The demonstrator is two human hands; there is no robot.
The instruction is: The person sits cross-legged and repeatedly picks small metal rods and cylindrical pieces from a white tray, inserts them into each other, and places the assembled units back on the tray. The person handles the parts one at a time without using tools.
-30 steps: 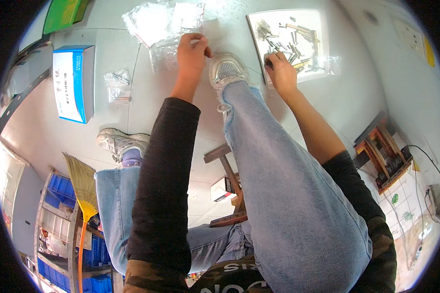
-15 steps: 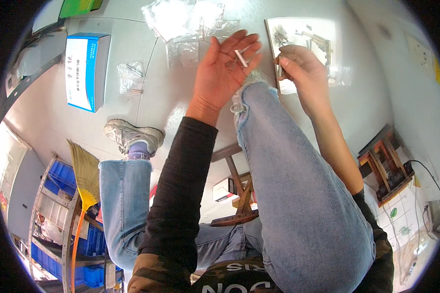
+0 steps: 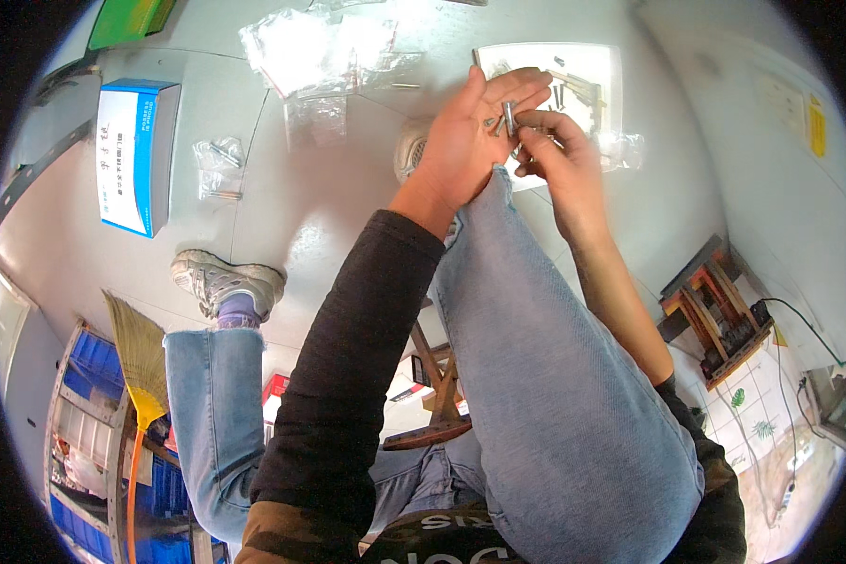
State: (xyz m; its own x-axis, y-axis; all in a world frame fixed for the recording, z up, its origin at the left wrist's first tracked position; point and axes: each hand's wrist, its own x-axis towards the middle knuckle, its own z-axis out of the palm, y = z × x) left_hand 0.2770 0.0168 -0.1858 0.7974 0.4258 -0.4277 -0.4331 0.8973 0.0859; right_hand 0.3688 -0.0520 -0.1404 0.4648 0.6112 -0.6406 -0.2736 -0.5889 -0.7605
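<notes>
My left hand (image 3: 461,141) is turned palm up with its fingers stretched out flat. Across its fingers lies a short shiny metal pin (image 3: 509,115), with several small screws (image 3: 496,126) beside it on the palm. Against the edge of that palm, my right hand (image 3: 559,160) is closed in a pinch; small metal pieces show at its fingertips, partly hidden, their exact kind unclear. Beyond both hands a white tray (image 3: 606,70) holds loose metal parts and screws.
Clear plastic bags (image 3: 315,56) lie on the grey floor ahead, and a smaller bag with metal pins (image 3: 221,169) lies left. A blue and white box (image 3: 139,155) stands farther left. Near my left leg are a broom (image 3: 141,357) and a shelf rack (image 3: 85,414). My raised right knee is below the hands.
My right hand has moved left from the tray to my left palm. Small screws now show there beside the metal pin. The view has shifted slightly.
</notes>
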